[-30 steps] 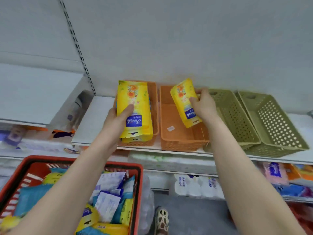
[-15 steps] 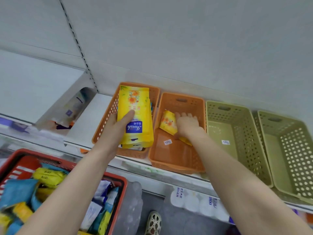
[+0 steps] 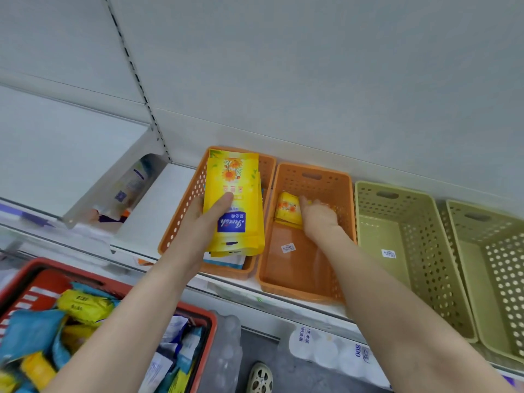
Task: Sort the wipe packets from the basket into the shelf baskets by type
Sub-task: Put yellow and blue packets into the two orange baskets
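My left hand (image 3: 205,219) grips a stack of yellow flower-print wipe packets (image 3: 232,199) over the left orange shelf basket (image 3: 181,211), thumb across the blue label. My right hand (image 3: 320,219) is inside the second orange basket (image 3: 297,268), fingers curled on a smaller yellow packet (image 3: 287,208) leaning near the basket's back wall. A red shopping basket (image 3: 207,321) at the lower left holds several blue, yellow and white wipe packets (image 3: 82,307).
Two olive-green baskets (image 3: 419,251) (image 3: 504,273) stand to the right on the same shelf. A white shelf divider and a bottle (image 3: 133,180) lie at the left. Below the shelf are white paper rolls (image 3: 326,347). A shoe (image 3: 259,378) shows on the grey floor.
My right hand carried the small yellow packet from above the shelf down into the second orange basket. The left hand kept hold of its stack. The camera tilted further over the baskets.
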The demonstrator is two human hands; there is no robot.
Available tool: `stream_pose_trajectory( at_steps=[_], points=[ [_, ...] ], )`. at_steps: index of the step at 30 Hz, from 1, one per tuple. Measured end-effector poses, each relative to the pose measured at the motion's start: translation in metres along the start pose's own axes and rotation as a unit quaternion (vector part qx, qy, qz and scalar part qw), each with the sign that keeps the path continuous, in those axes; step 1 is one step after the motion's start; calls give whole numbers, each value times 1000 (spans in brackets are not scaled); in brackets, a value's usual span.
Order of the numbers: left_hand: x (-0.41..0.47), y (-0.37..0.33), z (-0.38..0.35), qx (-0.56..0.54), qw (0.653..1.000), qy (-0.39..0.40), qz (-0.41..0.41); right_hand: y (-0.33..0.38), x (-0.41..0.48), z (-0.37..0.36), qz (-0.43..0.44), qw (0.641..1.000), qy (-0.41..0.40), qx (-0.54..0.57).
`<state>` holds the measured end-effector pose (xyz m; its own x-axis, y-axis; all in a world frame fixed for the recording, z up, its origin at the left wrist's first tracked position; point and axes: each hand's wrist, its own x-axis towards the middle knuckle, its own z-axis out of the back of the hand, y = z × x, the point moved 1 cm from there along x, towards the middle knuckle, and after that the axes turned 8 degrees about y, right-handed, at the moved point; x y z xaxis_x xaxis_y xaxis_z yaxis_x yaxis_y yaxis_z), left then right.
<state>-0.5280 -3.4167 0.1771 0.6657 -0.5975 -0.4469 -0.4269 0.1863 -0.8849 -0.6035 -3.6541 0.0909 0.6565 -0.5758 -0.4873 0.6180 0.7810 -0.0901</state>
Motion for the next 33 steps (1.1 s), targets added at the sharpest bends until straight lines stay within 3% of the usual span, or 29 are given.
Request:
stream_pose_trajectory(
  at_steps=[4,12,15,17,19,21,23,27,31,33],
  points=[
    [-2,2,2,4,1000,4,0,-2,1,0,20,999,-38,10],
    [-5,3,-2,12,1000,5,-5,7,-9,-8,-2,998,46,45],
    [-8,1,-6,9,1000,14,-16,7,-25,6,15,990,-43,132],
    [-10,1,-9,4,1000,20,-21,7,-43,23,39,947,-184,259],
    [-12,0,-13,0,999,26,-27,12,-67,39,65,880,-252,398],
    [-16,2,-17,-3,999,33,-35,23,-93,52,97,829,-216,506],
    [-21,4,-22,9,998,41,-55,34,-114,58,121,802,-143,568],
    [-28,9,-28,22,995,65,-70,44,-130,51,106,810,-109,566],
    [-31,15,-22,14,995,71,-66,38,-137,40,131,719,-34,681],
    [-30,18,-18,12,996,66,-65,37,-142,41,144,702,-33,696]
  ],
)
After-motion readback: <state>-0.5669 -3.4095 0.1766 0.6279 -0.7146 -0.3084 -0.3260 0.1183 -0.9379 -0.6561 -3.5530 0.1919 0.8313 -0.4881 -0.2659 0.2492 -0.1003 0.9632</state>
